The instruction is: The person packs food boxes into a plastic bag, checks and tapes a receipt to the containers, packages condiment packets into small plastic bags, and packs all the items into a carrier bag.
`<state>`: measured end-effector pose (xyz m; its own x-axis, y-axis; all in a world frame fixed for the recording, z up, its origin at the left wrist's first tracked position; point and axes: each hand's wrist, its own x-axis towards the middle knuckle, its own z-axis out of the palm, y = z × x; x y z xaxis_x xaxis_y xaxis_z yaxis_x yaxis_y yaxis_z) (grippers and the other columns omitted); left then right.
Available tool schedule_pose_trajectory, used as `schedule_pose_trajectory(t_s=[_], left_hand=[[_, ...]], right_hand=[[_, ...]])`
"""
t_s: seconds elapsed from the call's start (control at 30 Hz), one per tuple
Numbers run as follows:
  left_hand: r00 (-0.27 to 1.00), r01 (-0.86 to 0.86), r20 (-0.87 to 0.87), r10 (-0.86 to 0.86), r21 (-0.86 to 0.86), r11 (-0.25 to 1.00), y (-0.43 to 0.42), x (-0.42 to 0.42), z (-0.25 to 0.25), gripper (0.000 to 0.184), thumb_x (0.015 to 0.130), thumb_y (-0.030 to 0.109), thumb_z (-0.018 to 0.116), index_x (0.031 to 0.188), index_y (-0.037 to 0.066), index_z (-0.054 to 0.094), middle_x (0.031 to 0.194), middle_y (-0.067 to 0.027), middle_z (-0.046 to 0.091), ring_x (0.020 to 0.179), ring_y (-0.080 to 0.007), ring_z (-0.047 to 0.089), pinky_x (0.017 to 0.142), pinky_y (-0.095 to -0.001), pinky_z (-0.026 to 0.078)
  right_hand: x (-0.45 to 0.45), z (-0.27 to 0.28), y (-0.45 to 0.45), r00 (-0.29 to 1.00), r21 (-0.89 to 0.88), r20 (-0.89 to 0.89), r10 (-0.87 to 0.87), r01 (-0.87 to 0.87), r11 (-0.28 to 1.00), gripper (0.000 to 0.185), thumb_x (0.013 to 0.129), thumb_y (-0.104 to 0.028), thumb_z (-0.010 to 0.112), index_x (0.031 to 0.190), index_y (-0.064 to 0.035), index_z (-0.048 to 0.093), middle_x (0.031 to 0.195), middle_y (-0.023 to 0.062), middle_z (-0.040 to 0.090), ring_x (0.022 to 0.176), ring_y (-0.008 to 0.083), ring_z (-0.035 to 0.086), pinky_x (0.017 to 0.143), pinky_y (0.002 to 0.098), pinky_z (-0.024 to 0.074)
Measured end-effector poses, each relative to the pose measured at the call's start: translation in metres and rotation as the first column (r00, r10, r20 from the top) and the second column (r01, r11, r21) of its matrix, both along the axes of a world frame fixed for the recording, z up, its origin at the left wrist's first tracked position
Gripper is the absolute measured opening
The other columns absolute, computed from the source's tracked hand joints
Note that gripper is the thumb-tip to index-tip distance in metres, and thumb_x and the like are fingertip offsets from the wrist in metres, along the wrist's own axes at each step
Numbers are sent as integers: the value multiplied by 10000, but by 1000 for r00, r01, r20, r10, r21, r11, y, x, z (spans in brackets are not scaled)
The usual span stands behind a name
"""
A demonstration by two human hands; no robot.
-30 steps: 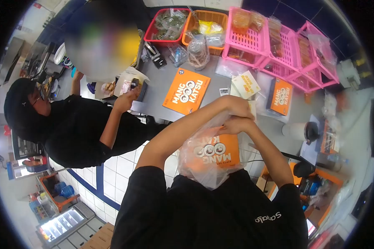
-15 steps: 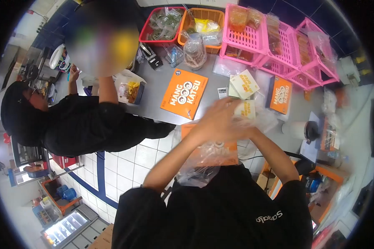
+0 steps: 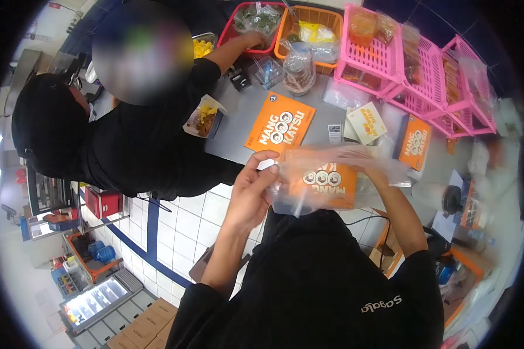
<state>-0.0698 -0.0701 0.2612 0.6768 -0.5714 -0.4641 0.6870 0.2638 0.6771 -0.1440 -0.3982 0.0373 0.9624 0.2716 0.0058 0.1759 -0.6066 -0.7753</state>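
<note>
A clear plastic bag [image 3: 285, 192] stretches between my two hands at the table's front edge. My left hand [image 3: 251, 189] pinches its left side between thumb and fingers. Plastic veils my right hand [image 3: 370, 163] at the bag's right side, and its fingers are blurred. Under the film shows an orange Mang Katsu box [image 3: 332, 177], its print upside down to me; whether it lies fully inside the bag I cannot tell. Another orange Mang Katsu box [image 3: 280, 121] rests flat on the table just beyond. White cards with yellow print [image 3: 367, 122] lie behind my right hand.
Pink racks [image 3: 374, 52] with packets stand at the back right, beside an orange basket [image 3: 282, 49] and a red basket [image 3: 230, 29]. A co-worker [image 3: 122, 139] on the left reaches into the red basket. An open food box [image 3: 212, 125] sits near them. A lidded cup [image 3: 434, 195] stands right.
My hands have moved apart; the left has gone left and down, drawing the bag wide. The Mang Katsu box in front of me shows higher. The co-worker's arm has reached into the red basket.
</note>
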Motion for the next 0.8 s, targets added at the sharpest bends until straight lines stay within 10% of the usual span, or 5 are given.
schedule_pose_trajectory(t_s=[0.13,0.27,0.6,0.8], left_hand=[[971,-46,237,28,71,996,-11,-5,-8,328,973,46,687,1272,52,552,914,-17,660,807,-78,612,739,-230,494],[766,52,546,-339,472,880,-21,-25,-16,268,872,-104,654,1085,54,613,967,11,605,828,-32,540,714,-189,441],[930,-5,357,-91,258,966,-33,-46,-35,254,884,-128,641,1050,59,599,908,38,552,769,-16,493,665,-175,388],[882,29,445,-155,278,960,-51,-45,-30,347,857,-144,651,1149,34,590,1000,1,596,867,-49,559,758,-203,442]], right_hand=[[-19,2,12,997,-182,-74,-7,-6,983,346,967,-243,608,1234,-50,716,1286,117,701,1184,245,648,1030,368,494],[-29,5,25,996,-162,-80,-37,24,987,351,974,-253,604,1249,-63,711,1298,112,694,1199,249,638,1046,371,481],[-11,27,66,1000,301,-9,8,-5,953,373,1007,-289,596,1297,-73,687,1363,95,655,1273,273,586,1115,385,427],[-40,10,26,963,143,-257,-83,123,982,381,1001,-358,620,1270,-98,692,1305,146,673,1214,333,606,1054,408,451]])
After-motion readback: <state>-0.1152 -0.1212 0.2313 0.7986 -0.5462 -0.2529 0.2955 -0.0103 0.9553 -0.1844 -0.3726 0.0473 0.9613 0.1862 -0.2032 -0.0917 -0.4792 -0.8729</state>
